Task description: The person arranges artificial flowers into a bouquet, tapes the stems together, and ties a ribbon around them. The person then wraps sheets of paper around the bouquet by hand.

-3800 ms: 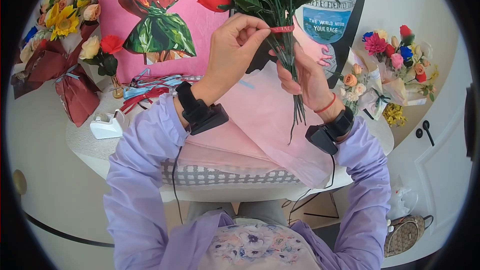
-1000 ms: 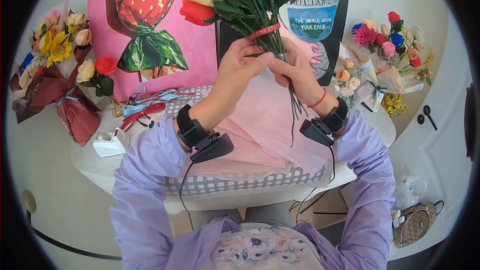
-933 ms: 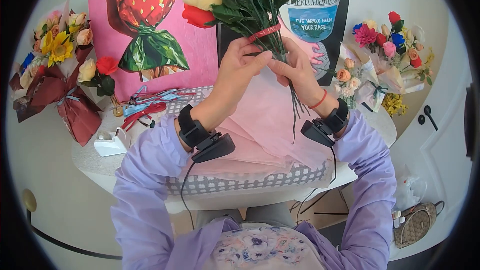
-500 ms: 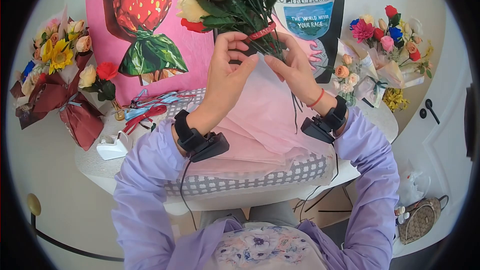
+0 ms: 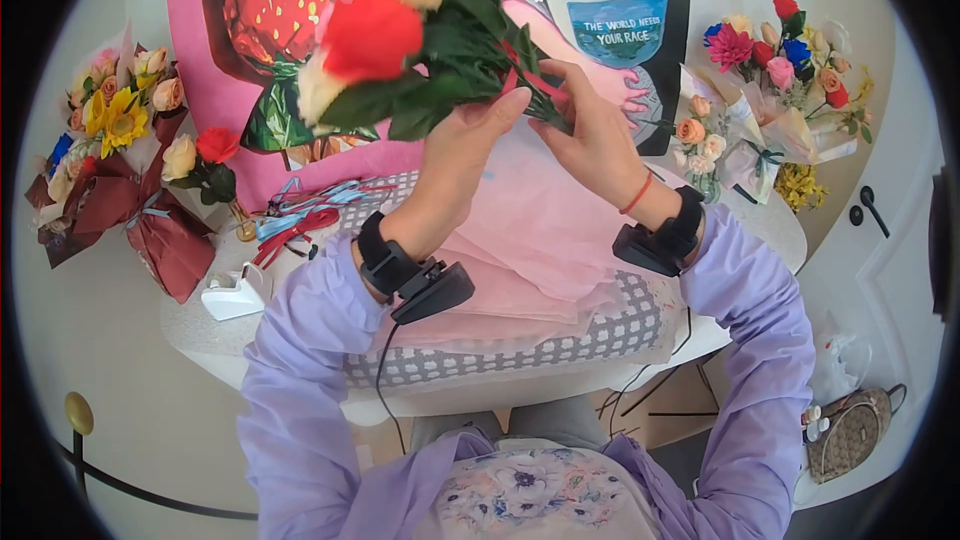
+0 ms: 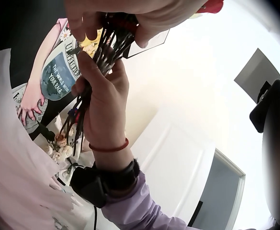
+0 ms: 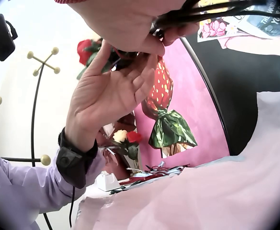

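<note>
A bouquet of red and cream roses (image 5: 372,32) with dark green leaves tilts toward the left in the head view, a red ribbon (image 5: 512,68) round its stems. My left hand (image 5: 455,165) holds it near the ribbon, thumb on top, other fingers mostly hidden. My right hand (image 5: 600,145) grips the stems lower down. In the left wrist view the thin dark stems (image 6: 112,45) run between my left hand (image 6: 144,14) above and my right hand (image 6: 104,98) below. The right wrist view shows my left palm (image 7: 108,93) under the flowers and my right hand (image 7: 125,24) at the stems (image 7: 207,14).
Pink wrapping sheets (image 5: 500,260) lie on a grey-and-white patterned cloth (image 5: 430,365). At left are a white tape dispenser (image 5: 235,292), ribbons (image 5: 295,220), a small vase of roses (image 5: 215,165) and a wrapped bouquet (image 5: 120,140). More bouquets (image 5: 770,100) stand at right; two pictures are behind.
The bouquet has tipped over to the left and its flower heads have come lower. My left hand has turned, its thumb moving up against the ribbon; my right hand still holds the stems.
</note>
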Demonstrator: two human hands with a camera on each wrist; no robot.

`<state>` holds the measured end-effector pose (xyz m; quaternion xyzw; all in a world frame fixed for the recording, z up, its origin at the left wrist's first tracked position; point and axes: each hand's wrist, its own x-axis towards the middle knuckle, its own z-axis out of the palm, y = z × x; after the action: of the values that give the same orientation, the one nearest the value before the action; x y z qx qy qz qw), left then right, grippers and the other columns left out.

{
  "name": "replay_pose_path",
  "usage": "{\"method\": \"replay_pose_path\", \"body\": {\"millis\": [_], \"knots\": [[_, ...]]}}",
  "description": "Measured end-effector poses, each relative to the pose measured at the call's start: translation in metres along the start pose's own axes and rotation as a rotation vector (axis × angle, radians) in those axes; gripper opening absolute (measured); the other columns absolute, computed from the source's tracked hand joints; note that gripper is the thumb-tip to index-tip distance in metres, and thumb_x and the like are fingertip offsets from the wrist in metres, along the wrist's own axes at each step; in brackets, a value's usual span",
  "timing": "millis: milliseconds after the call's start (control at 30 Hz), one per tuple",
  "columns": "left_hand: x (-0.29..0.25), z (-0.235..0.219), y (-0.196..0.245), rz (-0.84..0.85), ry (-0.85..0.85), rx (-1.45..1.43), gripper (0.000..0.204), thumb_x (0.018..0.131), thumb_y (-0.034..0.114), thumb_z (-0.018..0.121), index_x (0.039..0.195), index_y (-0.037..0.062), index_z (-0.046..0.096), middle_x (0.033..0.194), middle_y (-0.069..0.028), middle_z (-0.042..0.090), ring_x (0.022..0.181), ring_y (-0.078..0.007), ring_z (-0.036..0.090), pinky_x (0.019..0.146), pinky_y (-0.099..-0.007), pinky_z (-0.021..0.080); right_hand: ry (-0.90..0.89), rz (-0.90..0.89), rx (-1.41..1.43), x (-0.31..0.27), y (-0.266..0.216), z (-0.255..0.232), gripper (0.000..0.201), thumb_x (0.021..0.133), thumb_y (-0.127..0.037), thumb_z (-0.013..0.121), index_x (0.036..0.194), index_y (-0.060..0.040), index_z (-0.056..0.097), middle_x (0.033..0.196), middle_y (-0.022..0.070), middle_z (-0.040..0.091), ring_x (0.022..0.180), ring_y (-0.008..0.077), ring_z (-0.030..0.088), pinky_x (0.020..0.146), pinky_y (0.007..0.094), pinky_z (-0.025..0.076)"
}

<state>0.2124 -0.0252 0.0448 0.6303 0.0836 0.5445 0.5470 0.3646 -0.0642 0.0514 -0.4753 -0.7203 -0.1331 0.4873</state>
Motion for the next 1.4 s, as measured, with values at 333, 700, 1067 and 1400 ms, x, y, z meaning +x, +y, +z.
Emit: {"method": "replay_pose_path", "body": {"millis": [333, 700, 1067, 1400], "knots": [[0.002, -0.010, -0.008, 0.231, -0.012, 0.022, 0.029, 0.078, 0.013, 0.068, 0.100, 0.0020, 0.054, 0.094, -0.0026, 0.057, 0.085, -0.0101, 0.052, 0.077, -0.0244, 0.041, -0.436, 0.209, 0.269, -0.010, 0.024, -0.006, 0.024, 0.081, -0.024, 0.061, 0.081, -0.0010, 0.056, 0.057, 0.0001, 0.042, 0.054, 0.0099, 0.039, 0.050, 0.0272, 0.034], [-0.003, -0.023, -0.023, 0.113, -0.071, 0.137, 0.043, 0.081, 0.016, 0.063, 0.116, 0.0015, 0.044, 0.106, -0.0076, 0.054, 0.098, -0.0153, 0.052, 0.083, -0.0298, 0.044, -0.285, 0.161, 0.206, -0.006, 0.043, 0.005, 0.030, 0.083, -0.030, 0.059, 0.076, -0.0002, 0.058, 0.051, 0.0041, 0.038, 0.050, 0.0114, 0.034, 0.048, 0.0297, 0.031], [-0.013, -0.035, -0.021, -0.261, -0.437, 0.437, 0.053, 0.076, 0.024, 0.066, 0.119, 0.0005, 0.045, 0.115, -0.0097, 0.050, 0.097, -0.0167, 0.052, 0.083, -0.0287, 0.041, -0.026, 0.009, 0.071, -0.007, 0.137, -0.037, 0.019, 0.074, -0.013, 0.065, 0.087, -0.0008, 0.060, 0.062, 0.0146, 0.053, 0.053, 0.0160, 0.043, 0.054, 0.0297, 0.039], [-0.014, -0.045, -0.015, -0.126, -0.359, 0.381, 0.051, 0.077, 0.018, 0.064, 0.121, 0.0046, 0.041, 0.116, -0.0091, 0.049, 0.097, -0.0193, 0.051, 0.084, -0.0309, 0.041, -0.097, -0.098, -0.132, -0.014, 0.155, -0.061, 0.011, 0.071, -0.008, 0.060, 0.080, -0.0005, 0.059, 0.070, 0.0201, 0.056, 0.064, 0.0339, 0.055, 0.057, 0.0367, 0.042]]}}
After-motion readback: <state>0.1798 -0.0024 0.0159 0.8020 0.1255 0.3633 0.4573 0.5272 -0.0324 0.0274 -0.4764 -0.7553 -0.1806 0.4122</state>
